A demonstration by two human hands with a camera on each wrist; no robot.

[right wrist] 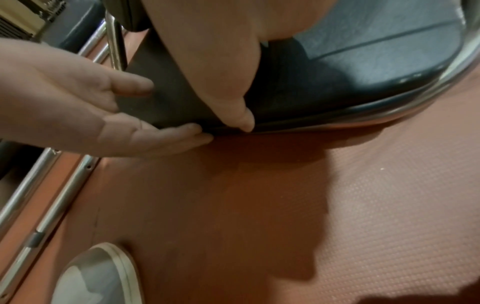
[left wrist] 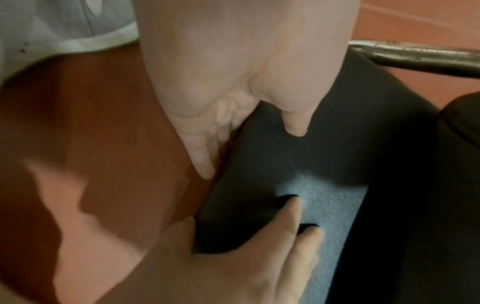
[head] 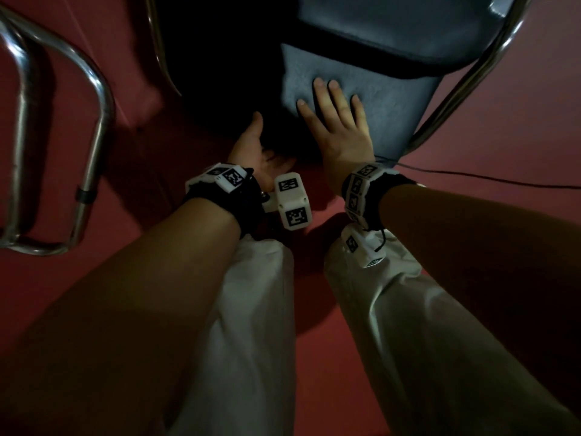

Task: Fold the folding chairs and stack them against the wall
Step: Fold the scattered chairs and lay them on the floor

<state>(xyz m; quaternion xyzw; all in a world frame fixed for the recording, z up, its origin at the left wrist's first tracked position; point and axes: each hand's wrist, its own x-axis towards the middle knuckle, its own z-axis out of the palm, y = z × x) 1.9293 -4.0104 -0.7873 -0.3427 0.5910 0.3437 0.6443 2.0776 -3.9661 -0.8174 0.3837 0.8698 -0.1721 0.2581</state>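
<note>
A folding chair with blue-grey pads (head: 399,99) and a chrome tube frame (head: 465,80) stands in front of me on the red floor. My right hand (head: 336,118) lies flat on the nearest pad (left wrist: 327,197), fingers straight. Its thumb (right wrist: 241,117) sits at the pad's lower edge by the frame (right wrist: 428,96). My left hand (head: 254,146) is palm up at the pad's left edge. Its fingers (right wrist: 166,137) reach straight under that edge, and the thumb (left wrist: 296,123) lies over the pad. Whether this pad is the seat or the backrest is unclear.
A second chrome chair frame (head: 94,121) stands at the left, its tubes (right wrist: 52,201) close beside my leg. A dark cable (head: 471,176) runs across the floor at the right. My white trousers (head: 251,309) and shoe (right wrist: 96,273) are below the hands.
</note>
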